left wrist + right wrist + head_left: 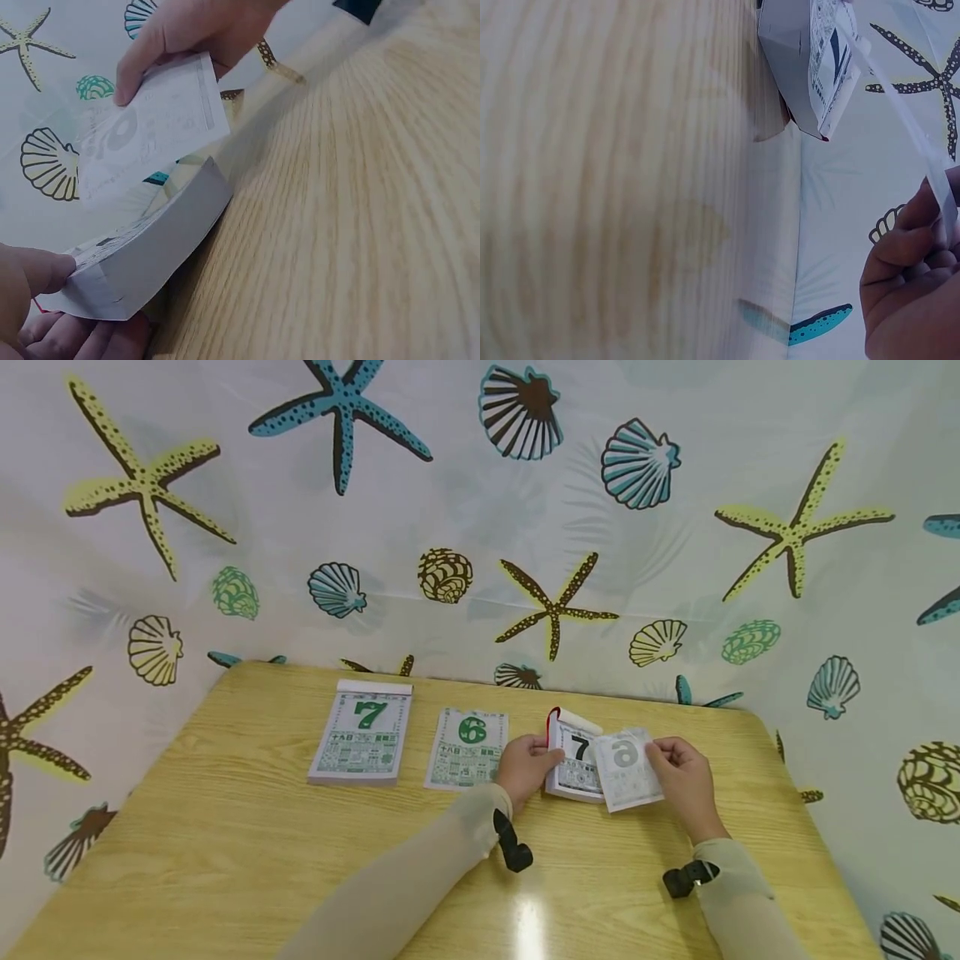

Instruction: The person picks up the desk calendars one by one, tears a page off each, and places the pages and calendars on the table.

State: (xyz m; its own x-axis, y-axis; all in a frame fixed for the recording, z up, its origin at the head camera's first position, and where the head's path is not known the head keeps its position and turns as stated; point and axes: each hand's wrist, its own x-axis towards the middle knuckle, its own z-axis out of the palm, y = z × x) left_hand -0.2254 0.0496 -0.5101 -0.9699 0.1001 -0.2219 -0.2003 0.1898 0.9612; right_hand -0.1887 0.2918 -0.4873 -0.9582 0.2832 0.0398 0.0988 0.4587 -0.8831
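Note:
My left hand (pixel 527 768) grips the left edge of a small tear-off calendar (pixel 577 768) showing a black 7, thumb on top and fingers beneath. In the left wrist view the thick page block (pixel 161 251) tilts up within that grip. A loose calendar page (pixel 628 768), its 6 showing through mirrored, is pinched at its right edge by my right hand (pixel 684 781). The page overlaps the calendar's right side in the head view. In the right wrist view that page (pixel 907 112) is seen nearly edge-on, between curled fingers and thumb.
Left of the hands, a torn page (pixel 471 747) with a green 6 lies flat on the wooden table (pixel 225 860). Farther left lies a larger calendar (pixel 362 735) showing a green 7. A patterned cloth (pixel 420 510) with starfish and shells hangs behind the table.

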